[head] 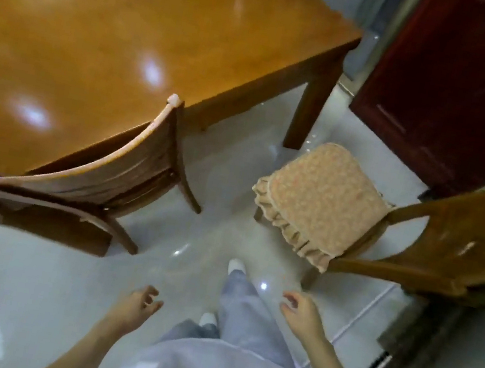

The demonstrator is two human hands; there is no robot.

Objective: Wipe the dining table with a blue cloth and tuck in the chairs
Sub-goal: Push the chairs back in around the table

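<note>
Dining table point(125, 33): glossy orange-brown wood, top bare apart from a small dark blue scrap at its far left edge; too little shows to say whether this is the blue cloth.

Tucked chair point(84, 175): seat under the table's near edge, curved backrest touching or just shy of the rim; cannot tell which.

Left hand point(135, 304): below the table, over the pale tiled floor point(5, 288), fingers loosely curled, holding nothing.

Right hand point(299, 314): right of the left hand, fingers half open, holding nothing, near the second chair but apart from it.

Second chair point(357, 223): right of the table's corner leg, pulled clear of the table, frilled beige cushion point(319, 197) on its seat.

Dark red cabinet point(461, 92): behind that chair, right of the table.
</note>
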